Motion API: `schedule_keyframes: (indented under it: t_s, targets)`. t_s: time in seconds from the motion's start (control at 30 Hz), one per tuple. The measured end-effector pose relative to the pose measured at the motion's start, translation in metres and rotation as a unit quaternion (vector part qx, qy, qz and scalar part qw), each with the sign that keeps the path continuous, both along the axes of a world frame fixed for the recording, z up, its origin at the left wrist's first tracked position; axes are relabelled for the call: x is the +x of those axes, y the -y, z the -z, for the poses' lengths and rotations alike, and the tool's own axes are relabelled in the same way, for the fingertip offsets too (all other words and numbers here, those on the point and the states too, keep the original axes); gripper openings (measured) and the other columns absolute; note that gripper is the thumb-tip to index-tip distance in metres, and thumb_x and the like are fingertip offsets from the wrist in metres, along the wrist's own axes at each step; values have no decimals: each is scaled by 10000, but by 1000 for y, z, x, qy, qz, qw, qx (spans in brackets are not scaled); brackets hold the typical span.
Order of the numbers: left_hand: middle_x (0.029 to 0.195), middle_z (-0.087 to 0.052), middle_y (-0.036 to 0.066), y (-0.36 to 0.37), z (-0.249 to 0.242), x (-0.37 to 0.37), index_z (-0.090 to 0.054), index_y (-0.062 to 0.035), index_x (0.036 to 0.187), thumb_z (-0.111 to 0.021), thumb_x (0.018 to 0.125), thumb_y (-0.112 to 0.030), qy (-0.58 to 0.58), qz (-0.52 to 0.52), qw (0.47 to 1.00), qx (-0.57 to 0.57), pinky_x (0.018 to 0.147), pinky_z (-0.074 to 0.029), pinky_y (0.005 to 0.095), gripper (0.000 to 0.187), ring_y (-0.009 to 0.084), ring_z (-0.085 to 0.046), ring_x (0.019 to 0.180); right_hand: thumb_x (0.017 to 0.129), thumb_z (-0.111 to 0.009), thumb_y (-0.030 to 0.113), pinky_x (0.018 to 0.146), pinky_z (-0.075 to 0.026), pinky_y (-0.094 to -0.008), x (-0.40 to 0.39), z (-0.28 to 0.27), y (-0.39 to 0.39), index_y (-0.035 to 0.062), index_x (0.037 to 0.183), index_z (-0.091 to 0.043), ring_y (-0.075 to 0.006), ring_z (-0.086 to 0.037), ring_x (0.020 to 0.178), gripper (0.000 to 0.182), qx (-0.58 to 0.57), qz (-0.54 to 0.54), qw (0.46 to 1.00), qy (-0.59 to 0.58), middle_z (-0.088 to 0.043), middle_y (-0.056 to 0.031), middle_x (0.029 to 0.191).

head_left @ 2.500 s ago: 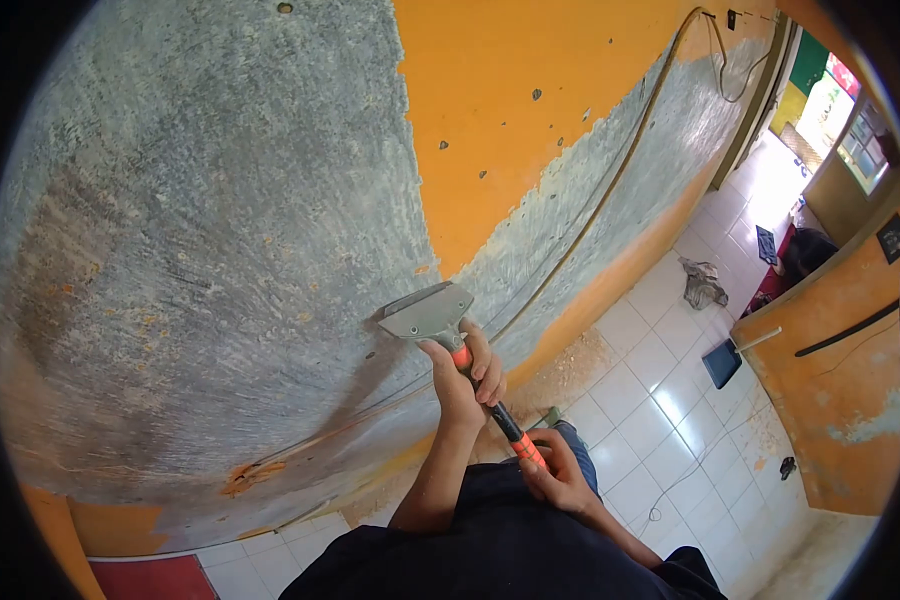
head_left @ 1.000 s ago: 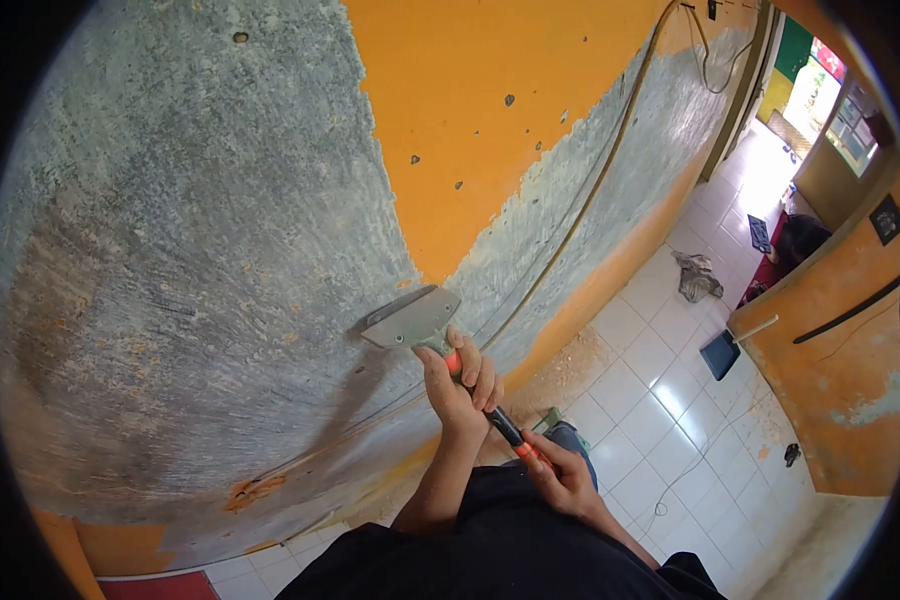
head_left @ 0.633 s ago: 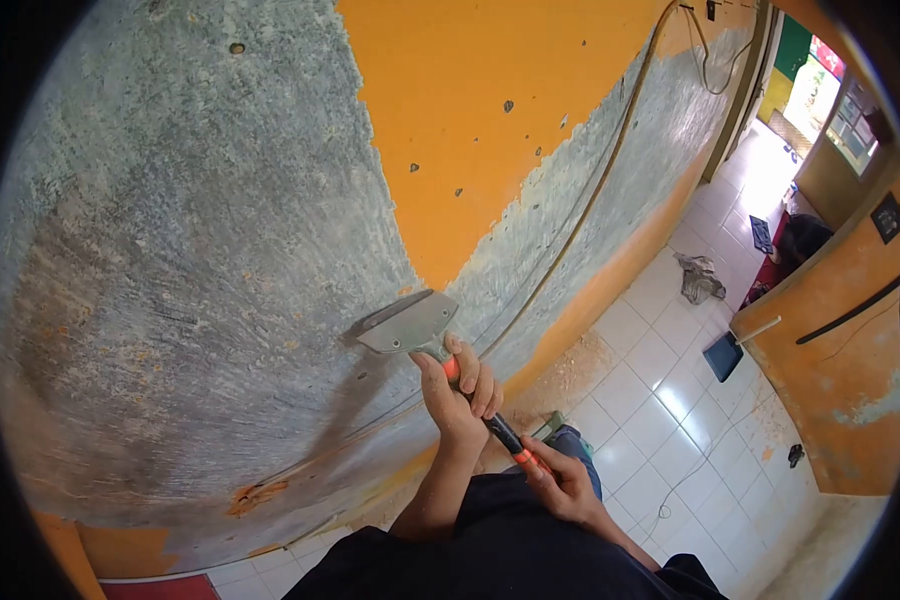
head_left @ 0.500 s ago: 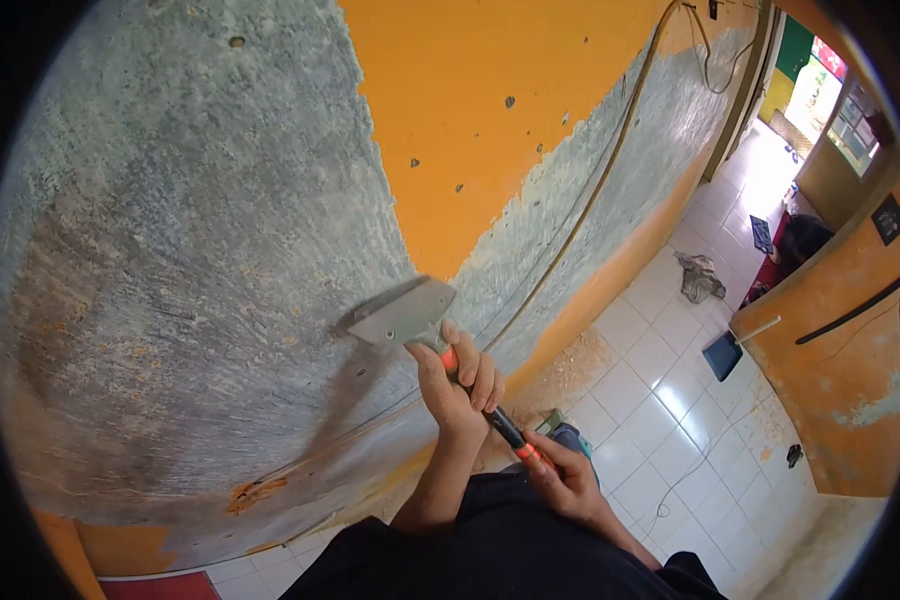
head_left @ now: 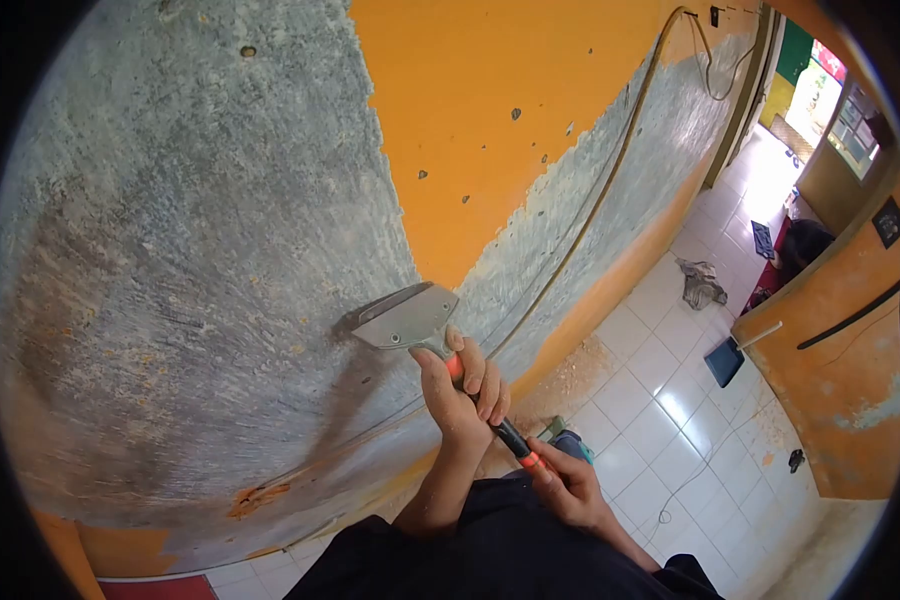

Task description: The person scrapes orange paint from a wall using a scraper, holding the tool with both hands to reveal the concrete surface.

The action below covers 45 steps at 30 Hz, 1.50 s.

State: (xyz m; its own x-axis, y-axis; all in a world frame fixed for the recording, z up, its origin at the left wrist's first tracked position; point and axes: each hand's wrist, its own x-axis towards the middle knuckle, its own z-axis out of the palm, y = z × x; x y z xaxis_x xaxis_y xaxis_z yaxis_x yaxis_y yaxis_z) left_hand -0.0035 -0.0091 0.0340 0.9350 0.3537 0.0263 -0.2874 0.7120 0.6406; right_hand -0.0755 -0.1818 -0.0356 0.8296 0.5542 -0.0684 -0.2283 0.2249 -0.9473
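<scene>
A long-handled wall scraper (head_left: 410, 318) with a wide metal blade is held in both hands. My left hand (head_left: 462, 390) is closed round the upper handle, just below the blade. Lower down, my right hand (head_left: 567, 485) grips the orange-and-black end of the handle. The blade lies at the wall, beside the lower tip of the remaining orange paint (head_left: 470, 130). Grey, scraped wall surface (head_left: 220, 230) spreads to its left. The blade's far edge is in shadow, so its exact contact with the wall is hard to make out.
A yellowish cable (head_left: 595, 210) hangs along the wall at right. Paint debris (head_left: 580, 372) lies on the tiled floor (head_left: 630, 440). Beyond are a crumpled plastic bag (head_left: 702, 284), a dustpan (head_left: 724, 362) and a dark-clothed person (head_left: 805, 240) partly hidden near the doorway.
The view has shifted slightly, with the wall appearing a little lower and further right. The scraper stays near the orange paint's tip, its blade face angled slightly differently. Both hands keep their hold.
</scene>
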Motion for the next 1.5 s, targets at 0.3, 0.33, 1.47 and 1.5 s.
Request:
schedule_keyframes:
  t_s: [0.3, 0.33, 1.47, 1.5]
  targets:
    - [575, -328, -58, -3, -9, 3, -432, -168, 958, -299, 948, -603, 15, 1, 1000, 7, 254, -228, 217, 455, 60, -246, 317, 950, -524, 94, 553, -384, -201, 7, -6, -1, 16, 1346, -479, -43, -464, 596, 405, -27, -11, 999, 37, -538, 10, 683]
    - [572, -327, -58, -2, -6, 2, -431, -168, 956, -299, 947, -606, 13, -1, 1000, 5, 253, -231, 215, 457, 59, -249, 317, 951, -523, 93, 552, -383, -203, 7, -8, 0, 13, 1344, -479, -44, -465, 589, 404, -18, -6, 999, 45, -539, 8, 679]
    - [574, -328, -63, 1, 2, 3, -442, -162, 935, -292, 955, -592, -20, -21, 999, 29, 257, -227, 217, 456, 53, -242, 322, 957, -520, 100, 540, -361, -202, 6, -1, -2, 17, 1344, -481, -44, -454, 591, 398, 4, -1, 1000, 5, -513, 7, 683]
    - [574, -328, -63, 1, -1, 5, -442, -162, 935, -292, 955, -592, -16, -22, 999, 31, 257, -227, 217, 456, 53, -242, 322, 956, -522, 97, 544, -362, -200, 4, -1, -3, 18, 1344, -481, -43, -454, 595, 398, 11, -3, 1000, -1, -519, 5, 690]
